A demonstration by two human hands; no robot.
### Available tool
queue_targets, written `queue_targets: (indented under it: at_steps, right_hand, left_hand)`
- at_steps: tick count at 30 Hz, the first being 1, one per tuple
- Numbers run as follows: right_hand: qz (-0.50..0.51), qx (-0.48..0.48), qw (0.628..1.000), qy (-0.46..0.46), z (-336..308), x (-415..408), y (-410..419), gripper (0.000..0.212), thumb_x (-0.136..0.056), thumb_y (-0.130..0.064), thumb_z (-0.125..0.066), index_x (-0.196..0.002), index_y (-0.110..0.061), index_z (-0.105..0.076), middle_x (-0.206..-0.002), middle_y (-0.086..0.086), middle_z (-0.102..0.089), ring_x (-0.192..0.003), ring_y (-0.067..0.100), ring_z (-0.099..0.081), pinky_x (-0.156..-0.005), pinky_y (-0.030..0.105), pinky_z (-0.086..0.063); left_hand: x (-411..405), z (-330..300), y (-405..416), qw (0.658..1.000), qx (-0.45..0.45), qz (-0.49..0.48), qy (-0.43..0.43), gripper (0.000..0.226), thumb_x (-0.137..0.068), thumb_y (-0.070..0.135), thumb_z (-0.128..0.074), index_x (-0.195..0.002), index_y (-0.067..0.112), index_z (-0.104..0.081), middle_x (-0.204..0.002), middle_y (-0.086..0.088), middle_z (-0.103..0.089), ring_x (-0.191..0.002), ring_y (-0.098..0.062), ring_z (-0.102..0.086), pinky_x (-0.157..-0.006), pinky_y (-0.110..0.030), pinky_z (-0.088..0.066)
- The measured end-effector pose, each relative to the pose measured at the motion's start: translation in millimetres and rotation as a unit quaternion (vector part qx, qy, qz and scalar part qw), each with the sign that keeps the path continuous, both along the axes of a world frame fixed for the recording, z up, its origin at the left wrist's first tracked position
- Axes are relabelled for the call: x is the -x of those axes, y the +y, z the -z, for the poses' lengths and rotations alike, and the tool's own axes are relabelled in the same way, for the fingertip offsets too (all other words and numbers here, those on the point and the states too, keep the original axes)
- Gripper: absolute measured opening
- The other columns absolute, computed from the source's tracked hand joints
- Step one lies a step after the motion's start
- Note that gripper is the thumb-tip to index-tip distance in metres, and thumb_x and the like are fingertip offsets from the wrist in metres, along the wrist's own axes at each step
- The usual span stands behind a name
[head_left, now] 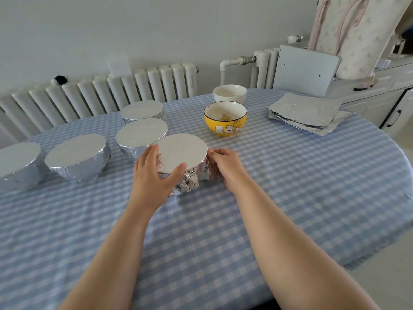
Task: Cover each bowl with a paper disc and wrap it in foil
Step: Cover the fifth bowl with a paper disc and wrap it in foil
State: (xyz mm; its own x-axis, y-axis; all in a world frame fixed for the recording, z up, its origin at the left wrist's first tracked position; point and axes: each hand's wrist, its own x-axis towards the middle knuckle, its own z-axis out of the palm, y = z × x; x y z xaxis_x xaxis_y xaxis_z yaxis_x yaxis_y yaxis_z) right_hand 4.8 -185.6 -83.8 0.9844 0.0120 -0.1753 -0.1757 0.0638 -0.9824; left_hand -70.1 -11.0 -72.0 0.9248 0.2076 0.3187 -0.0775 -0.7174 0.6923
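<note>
Hands [154, 175] around crinkled foil-wrapped bowl [182, 153]

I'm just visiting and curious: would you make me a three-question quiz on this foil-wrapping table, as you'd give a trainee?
1. True or false: the yellow bowl is already covered with foil.
2. How many bowls stand fully wrapped, apart from the bowl being wrapped between the left hand and right hand?
3. Where does the stack of foil sheets lie? A) beside the wrapped bowls on the left B) at the far right of the table C) under the white bowl

Key: 1 false, it is open. 2 four. 3 B.
</note>
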Motion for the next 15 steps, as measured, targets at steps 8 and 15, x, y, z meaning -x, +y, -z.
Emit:
queue_targets:
  at_steps: [8,15]
  right_hand:
    - [-0.019,0.042,0.998,0.039,-7.7,-1.9,3.7,0.024,-0.093,-0.031,-0.064,-0.079,-0.013,-0.069,-0.087,0.011,-0.075,-0.092,0.029,-0.071,-0.089,0.048,-0.057]
    - [0.044,0.110,0.993,-0.017,-5.4,0.6,10.1,0.026,-0.098,-0.029,-0.058,-0.074,-0.020,-0.060,-0.066,-0.005,-0.062,-0.063,0.012,-0.058,-0.057,0.024,-0.047]
  left_hand:
    - [-1.5,2.1,4.3,0.999,0.030,0.004,-0.021,0.089,-0.072,0.060,-0.067,-0.145,0.016,-0.041,-0.159,0.006,-0.028,-0.143,-0.012,-0.019,-0.110,-0.024,-0.017]
    - [-2.9,2.5,3.6,0.999,0.038,0.003,-0.019,0.099,-0.068,0.073,-0.072,-0.143,0.017,-0.043,-0.158,0.007,-0.028,-0.143,-0.013,-0.020,-0.109,-0.024,-0.018]
